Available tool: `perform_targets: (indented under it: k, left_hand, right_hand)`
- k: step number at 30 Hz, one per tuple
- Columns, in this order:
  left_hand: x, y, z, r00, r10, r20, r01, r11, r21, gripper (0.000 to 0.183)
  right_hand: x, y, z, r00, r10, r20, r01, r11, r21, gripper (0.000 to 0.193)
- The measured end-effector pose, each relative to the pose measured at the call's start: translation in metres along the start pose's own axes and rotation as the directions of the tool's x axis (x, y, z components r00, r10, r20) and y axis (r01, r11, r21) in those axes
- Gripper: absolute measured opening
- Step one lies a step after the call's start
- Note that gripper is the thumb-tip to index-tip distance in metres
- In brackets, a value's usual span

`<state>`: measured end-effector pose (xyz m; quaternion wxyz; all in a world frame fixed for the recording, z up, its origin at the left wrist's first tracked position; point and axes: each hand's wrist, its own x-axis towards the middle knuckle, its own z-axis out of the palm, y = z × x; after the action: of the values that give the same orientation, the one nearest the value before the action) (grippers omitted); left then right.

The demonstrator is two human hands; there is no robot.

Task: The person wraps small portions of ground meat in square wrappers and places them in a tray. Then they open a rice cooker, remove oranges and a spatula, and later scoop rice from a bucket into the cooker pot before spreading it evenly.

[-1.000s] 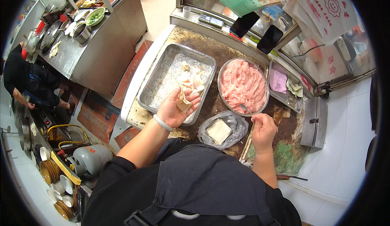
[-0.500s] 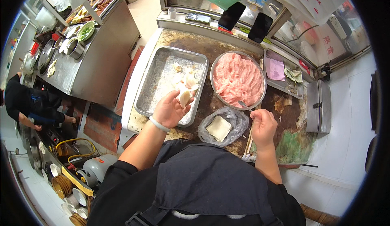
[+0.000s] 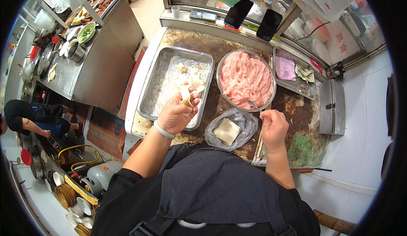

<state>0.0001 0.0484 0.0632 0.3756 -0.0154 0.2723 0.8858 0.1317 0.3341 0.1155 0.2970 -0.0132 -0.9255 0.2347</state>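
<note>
In the head view, the left hand (image 3: 174, 117) was flat and open a second ago, but now its thumb and fingers have curled in to pinch the thin dough wrapper (image 3: 185, 95), so I think the folding of this one has moved along. The wrapper looks pale, soft and bent over, and it is held above the near right part of the metal tray (image 3: 163, 85), close to other pale pieces (image 3: 196, 80) in there. The right hand (image 3: 274, 129) is closed on a small spoon (image 3: 251, 104) at the near edge of the pink paste (image 3: 246, 79)
</note>
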Motion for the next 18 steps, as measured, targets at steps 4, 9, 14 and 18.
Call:
perform_targets:
  k: [4,9,14,18]
  left_hand:
    - [0.0,-0.001,0.001,0.984,-0.008,-0.177,0.027,0.994,0.106,0.049]
    - [0.001,0.015,-0.006,0.968,0.202,-0.149,0.026,0.51,0.86,0.039]
    - [-0.002,0.045,-0.016,0.978,0.187,-0.09,0.166,-0.451,0.877,0.037]
    - [-0.002,0.05,-0.011,0.96,0.281,-0.014,0.12,-0.364,0.923,0.027]
  right_hand:
    - [-0.001,0.0,0.0,1.0,0.023,0.011,-0.024,1.0,0.008,0.01]
    - [0.0,0.005,0.002,1.0,-0.015,-0.005,0.015,0.996,0.088,0.009]
    - [0.0,0.009,0.024,0.991,-0.119,0.059,0.111,0.985,0.133,0.008]
    - [-0.012,0.011,0.043,0.997,0.065,0.046,-0.074,0.965,0.253,0.006]
